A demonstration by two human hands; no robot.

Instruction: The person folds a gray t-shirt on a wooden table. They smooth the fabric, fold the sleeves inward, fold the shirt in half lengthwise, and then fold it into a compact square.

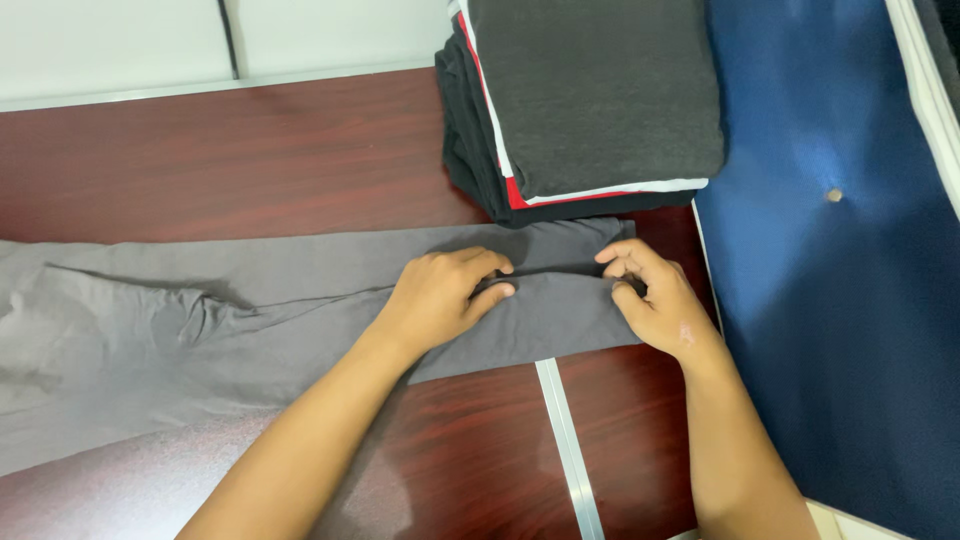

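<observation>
Dark red wooden tabletop [250, 160] carries a long grey stretch-fabric garment [200, 310], its left end cut off by the frame edge. Stack of folded dark clothes [590, 100] behind it, top cropped. Left hand [440, 295] and right hand [655, 295] each pinch the garment's folded right end, grip clamped, fingertips partly tucked under the fold.

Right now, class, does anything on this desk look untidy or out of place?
Yes: the grey garment is bunched and wrinkled at its left end, while the end under both hands is flat. The folded stack behind sits neatly squared, nothing spilled or damaged.
</observation>
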